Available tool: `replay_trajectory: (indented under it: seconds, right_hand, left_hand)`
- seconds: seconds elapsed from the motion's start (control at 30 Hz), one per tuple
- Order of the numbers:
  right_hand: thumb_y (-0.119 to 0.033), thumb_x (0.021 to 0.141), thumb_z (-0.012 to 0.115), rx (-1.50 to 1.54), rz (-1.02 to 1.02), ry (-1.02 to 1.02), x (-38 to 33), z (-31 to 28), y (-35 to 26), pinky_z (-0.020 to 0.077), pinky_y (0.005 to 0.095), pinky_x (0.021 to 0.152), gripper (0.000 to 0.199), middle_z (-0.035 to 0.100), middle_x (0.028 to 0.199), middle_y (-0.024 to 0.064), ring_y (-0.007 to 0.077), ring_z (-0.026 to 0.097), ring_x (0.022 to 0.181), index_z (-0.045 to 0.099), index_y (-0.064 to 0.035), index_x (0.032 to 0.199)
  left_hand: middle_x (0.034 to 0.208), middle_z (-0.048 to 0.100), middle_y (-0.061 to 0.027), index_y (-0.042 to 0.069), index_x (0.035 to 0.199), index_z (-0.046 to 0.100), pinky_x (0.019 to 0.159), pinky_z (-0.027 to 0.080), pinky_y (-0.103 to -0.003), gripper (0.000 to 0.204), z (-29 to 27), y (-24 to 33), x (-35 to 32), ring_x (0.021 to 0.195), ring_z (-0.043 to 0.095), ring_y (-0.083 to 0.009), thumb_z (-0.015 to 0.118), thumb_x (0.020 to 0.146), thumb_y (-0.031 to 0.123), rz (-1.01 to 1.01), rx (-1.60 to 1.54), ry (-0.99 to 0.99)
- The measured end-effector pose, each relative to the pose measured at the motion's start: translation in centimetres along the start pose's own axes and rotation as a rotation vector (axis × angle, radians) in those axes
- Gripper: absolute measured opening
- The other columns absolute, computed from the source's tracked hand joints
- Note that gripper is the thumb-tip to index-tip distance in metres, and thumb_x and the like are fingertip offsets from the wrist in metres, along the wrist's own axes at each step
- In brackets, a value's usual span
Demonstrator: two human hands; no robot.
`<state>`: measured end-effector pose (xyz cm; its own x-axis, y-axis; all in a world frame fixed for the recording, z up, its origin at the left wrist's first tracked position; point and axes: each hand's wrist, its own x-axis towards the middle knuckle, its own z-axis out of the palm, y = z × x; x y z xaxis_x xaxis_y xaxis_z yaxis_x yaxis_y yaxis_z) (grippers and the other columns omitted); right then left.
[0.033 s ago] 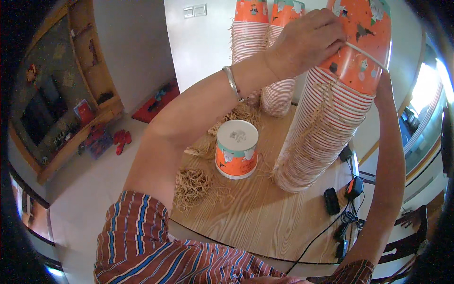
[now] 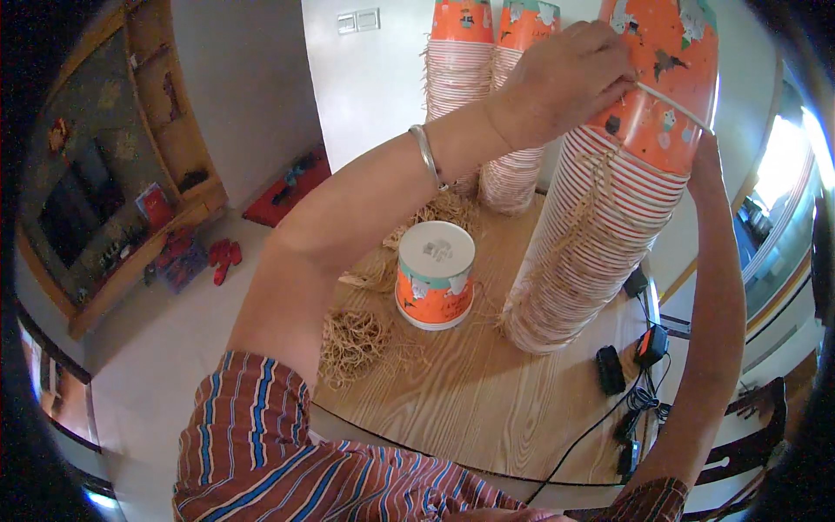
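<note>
The orange paper cup with printed figures [image 2: 665,78] is seated upside down at the top of a tall leaning stack of red-rimmed paper cups [image 2: 591,252], which stands on the light wooden counter [image 2: 470,391]. The left hand [image 2: 565,78] is laid over the cup's side, its fingers [image 2: 609,52] curled and pinching the thin rim. The right hand [image 2: 706,165] is pressed against the far side of the stack; its fingers are hidden, so their state cannot be told. A single upturned orange cup [image 2: 435,274] is seen near the stack's foot, beside loose tan straw-like strings [image 2: 352,344]. Two further cup stacks [image 2: 487,96] are set behind.
</note>
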<state>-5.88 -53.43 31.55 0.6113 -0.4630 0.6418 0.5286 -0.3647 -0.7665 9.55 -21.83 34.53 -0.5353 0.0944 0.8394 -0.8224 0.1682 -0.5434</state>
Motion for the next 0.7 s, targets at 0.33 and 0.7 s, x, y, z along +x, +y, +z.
replay_trajectory:
  seconds: [0.33,0.7]
  right_hand:
    - [-0.017,0.09,0.054,-0.178,-0.064,-0.01,-4.8,6.0,-2.0,0.0535,0.0328,0.081,0.029,0.066,0.105,0.012,0.0177,0.064,0.091,0.061,0.0031,0.111]
    - [-0.024,0.091,0.056,-0.091,-0.042,-0.079,-4.4,5.4,-1.4,0.0513,0.0317,0.083,0.032,0.066,0.106,0.011,0.0157,0.063,0.092,0.061,0.0018,0.11]
  left_hand:
    - [0.088,0.062,-0.0069,0.008,0.087,0.064,0.069,0.05,-0.036,0.016,-0.8,1.5,-3.1,0.081,0.06,-0.0258,0.072,0.073,0.009,-0.004,-0.03,-0.082]
    - [0.088,0.062,-0.0075,0.007,0.09,0.065,0.068,0.05,-0.035,0.02,-0.8,2.5,-3.5,0.079,0.06,-0.0252,0.073,0.072,0.007,0.031,-0.057,-0.042]
